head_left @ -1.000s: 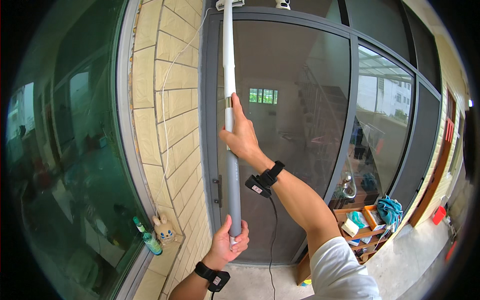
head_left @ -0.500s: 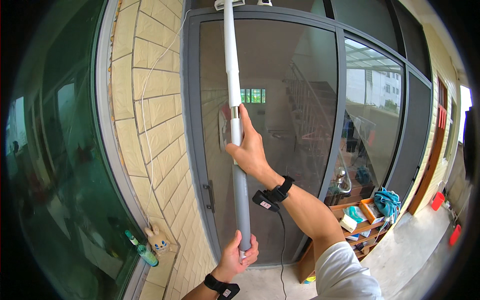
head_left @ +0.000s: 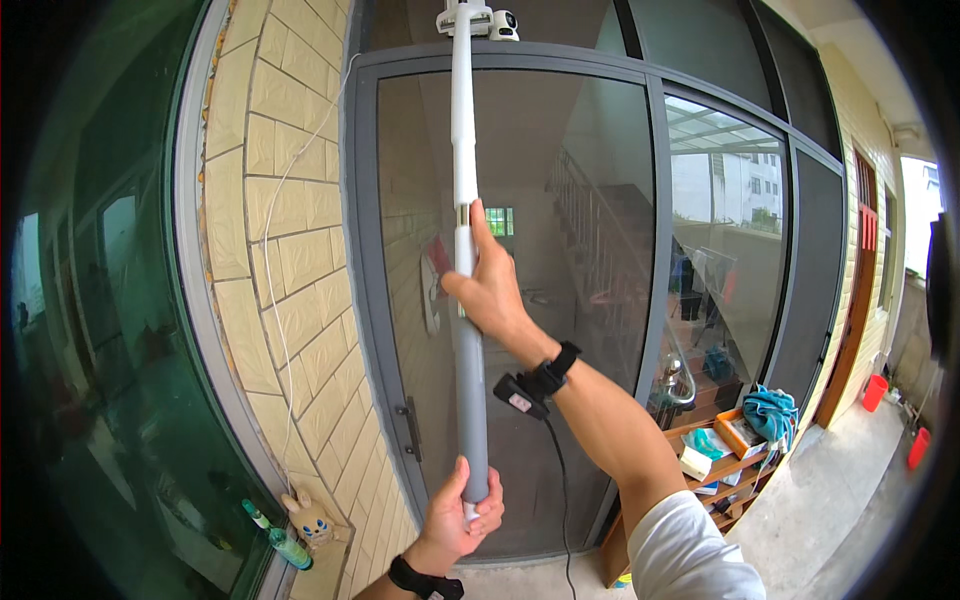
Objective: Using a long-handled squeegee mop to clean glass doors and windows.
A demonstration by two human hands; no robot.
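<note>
A long telescopic pole point(head_left: 463, 130), white above and grey below, stands nearly upright before the glass door. Its wide white head point(head_left: 466, 20) lies against the dark panel above the door frame; its kind is unclear, as the picture edge cuts it. My right hand point(head_left: 490, 290) is closed round the middle of the pole, below a shiny metal joint, with the index finger stretched up along it. Lower down, my left hand point(head_left: 458, 513) grips the grey section's bottom end from beneath. Beside the pole's head, a small white camera point(head_left: 504, 26) sits over the door.
A grey-framed glass door point(head_left: 560, 300) fills the middle, with a handle point(head_left: 410, 428) at its left. Tiled wall point(head_left: 300, 210) carries a thin white cable. On the left ledge are a green bottle point(head_left: 290, 548) and a bunny figure point(head_left: 312, 522). A cluttered wooden shelf point(head_left: 740, 470) stands right.
My view has tilted upward and shifted slightly right, so more of the pole's head and the small camera show. Both hands keep their hold on the pole.
</note>
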